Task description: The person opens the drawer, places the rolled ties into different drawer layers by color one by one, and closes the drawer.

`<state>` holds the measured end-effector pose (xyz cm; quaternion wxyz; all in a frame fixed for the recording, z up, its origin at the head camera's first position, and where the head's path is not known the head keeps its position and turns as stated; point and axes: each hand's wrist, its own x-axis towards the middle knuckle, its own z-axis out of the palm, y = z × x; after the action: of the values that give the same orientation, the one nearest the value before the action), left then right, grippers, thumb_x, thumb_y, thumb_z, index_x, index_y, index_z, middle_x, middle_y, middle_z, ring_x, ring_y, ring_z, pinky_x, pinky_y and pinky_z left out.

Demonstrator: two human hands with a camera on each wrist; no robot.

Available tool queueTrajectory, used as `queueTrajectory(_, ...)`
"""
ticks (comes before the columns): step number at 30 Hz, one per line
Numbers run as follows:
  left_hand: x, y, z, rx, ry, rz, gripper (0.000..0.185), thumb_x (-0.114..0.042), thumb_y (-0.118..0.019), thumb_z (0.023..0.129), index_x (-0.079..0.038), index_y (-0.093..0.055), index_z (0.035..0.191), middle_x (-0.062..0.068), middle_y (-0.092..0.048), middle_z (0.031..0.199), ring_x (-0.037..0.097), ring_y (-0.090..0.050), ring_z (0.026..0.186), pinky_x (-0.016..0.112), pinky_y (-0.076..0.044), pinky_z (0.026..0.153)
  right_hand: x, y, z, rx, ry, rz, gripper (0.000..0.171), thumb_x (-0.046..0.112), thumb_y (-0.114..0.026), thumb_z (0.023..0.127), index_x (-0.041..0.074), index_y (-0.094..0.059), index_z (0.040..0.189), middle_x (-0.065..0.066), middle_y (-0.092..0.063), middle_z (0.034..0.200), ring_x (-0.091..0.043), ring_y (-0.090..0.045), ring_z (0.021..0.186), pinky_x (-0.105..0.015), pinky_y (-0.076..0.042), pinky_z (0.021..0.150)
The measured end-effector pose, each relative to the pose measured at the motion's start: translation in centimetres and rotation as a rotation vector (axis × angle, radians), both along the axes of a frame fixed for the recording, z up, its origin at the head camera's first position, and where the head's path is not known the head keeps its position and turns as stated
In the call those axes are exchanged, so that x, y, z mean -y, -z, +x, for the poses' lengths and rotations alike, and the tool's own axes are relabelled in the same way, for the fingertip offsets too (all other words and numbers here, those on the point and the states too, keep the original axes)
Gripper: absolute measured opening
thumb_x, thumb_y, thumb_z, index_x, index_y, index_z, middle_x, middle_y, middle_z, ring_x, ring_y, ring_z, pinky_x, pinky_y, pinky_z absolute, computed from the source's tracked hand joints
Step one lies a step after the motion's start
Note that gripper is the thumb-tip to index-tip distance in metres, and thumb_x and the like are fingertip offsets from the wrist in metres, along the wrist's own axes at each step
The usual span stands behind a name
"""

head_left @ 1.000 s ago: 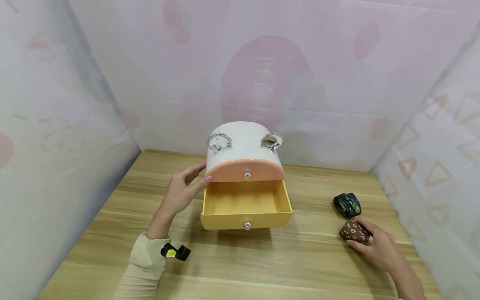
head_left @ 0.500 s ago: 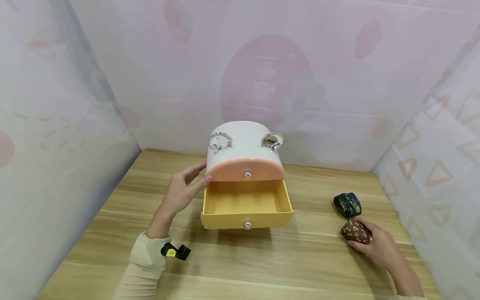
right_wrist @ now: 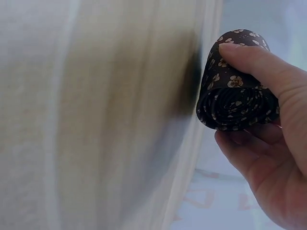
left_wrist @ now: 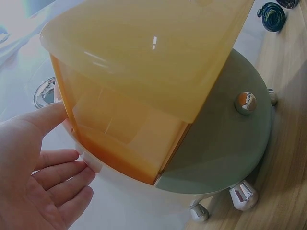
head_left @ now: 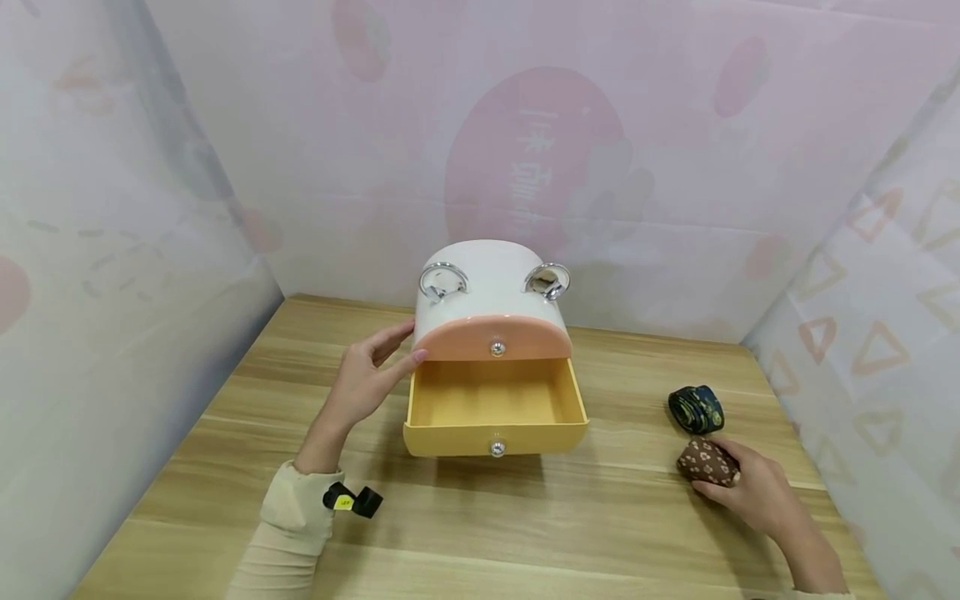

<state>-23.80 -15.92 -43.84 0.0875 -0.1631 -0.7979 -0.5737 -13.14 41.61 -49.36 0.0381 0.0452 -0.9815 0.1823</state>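
Observation:
A small white cabinet (head_left: 487,279) stands at the middle of the table, its yellow drawer (head_left: 495,442) pulled out with nothing visible inside. My left hand (head_left: 360,387) steadies the cabinet's left side, thumb at the front edge and the other fingers loosely extended, as the left wrist view also shows. On the right, my right hand (head_left: 761,492) grips a rolled brown floral necktie (head_left: 707,462) between thumb and fingers; its coiled end faces the right wrist camera (right_wrist: 235,108). Just behind it lies a rolled dark blue and yellow necktie (head_left: 696,409).
Above the yellow drawer is a closed orange drawer (head_left: 491,337) with a round knob. A green front (left_wrist: 218,129) with a knob and silver feet (left_wrist: 243,195) show below in the left wrist view. Patterned cloth walls (head_left: 337,192) enclose the wooden table (head_left: 525,542).
The brown necktie shifts and turns very slightly in my right hand's grip. My left hand stays at the cabinet's side, and the drawer has not moved.

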Motion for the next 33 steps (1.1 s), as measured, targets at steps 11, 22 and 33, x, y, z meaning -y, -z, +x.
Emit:
queueTrajectory(11,-0.1,-0.2,-0.1,-0.012,0.008,0.002,0.055,-0.035,-0.077,0.099,-0.017,-0.062,0.148,0.004,-0.062,0.152,0.027,-0.055,0.147,0.048,-0.044,0.125,1.5,-2.2,0.0,-0.061,-0.07,-0.02,0.077,0.034,-0.096,0.076,-0.003,-0.064,0.135,-0.035,-0.072,0.118,-0.048,-0.073,0.099,-0.058,-0.063,0.079)
queueTrajectory(22,-0.1,-0.2,0.0,-0.015,0.007,-0.001,0.054,-0.035,-0.077,0.099,-0.018,-0.063,0.148,0.004,-0.062,0.152,0.027,-0.055,0.147,0.048,-0.044,0.125,3.2,-5.2,-0.6,-0.062,-0.147,0.019,0.076,0.029,-0.094,0.079,-0.004,-0.062,0.139,-0.032,-0.072,0.124,-0.046,-0.073,0.106,-0.054,-0.063,0.081)
queueTrajectory(33,0.0,0.0,-0.1,-0.006,0.005,-0.004,0.055,-0.035,-0.077,0.099,-0.016,-0.062,0.148,0.005,-0.062,0.153,0.027,-0.055,0.147,0.047,-0.044,0.125,4.6,-6.9,-1.1,-0.042,-0.176,0.018,0.075,0.031,-0.094,0.08,0.0,-0.062,0.14,-0.022,-0.075,0.114,-0.027,-0.073,0.094,-0.031,-0.059,0.068)
